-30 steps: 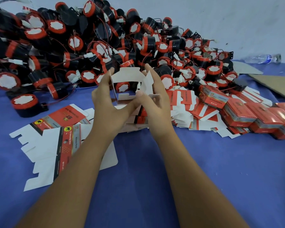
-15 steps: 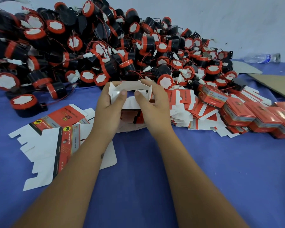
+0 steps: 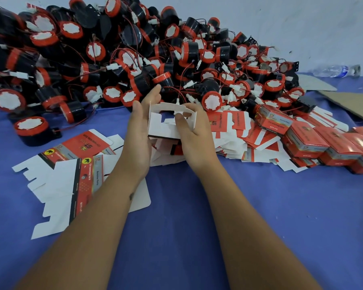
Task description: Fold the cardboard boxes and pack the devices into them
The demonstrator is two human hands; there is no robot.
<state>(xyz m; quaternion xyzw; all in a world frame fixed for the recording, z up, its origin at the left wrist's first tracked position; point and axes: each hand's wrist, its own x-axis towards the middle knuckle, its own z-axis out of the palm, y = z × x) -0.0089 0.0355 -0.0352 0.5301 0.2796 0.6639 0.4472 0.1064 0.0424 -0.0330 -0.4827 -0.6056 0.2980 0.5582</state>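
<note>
Fingers [image 3: 182, 120] of the right hand [image 3: 194, 135] are curled over the top flaps of a half-folded box [image 3: 166, 126], pinching them inward. Left hand [image 3: 139, 130] stands flat against the box's left wall, its fingers [image 3: 153, 95] straight and raised, pressing rather than clasping. Box is held just above the bench [image 3: 260, 206], which is covered in blue cloth, white inside facing the camera.

Nearer than the fingers and to their left, flat unfolded boxes [image 3: 71, 176] lie printed side partly up. Directly beneath and to the right of the fingers lies a loose heap of further flat boxes [image 3: 239, 135]. Further right, closed red boxes [image 3: 306, 141] sit in a row.

Beyond the fingers, a large pile of black and red devices [image 3: 134, 59] with wires rises against the wall. Far right: a plastic bottle [image 3: 333, 70] on its side.
</note>
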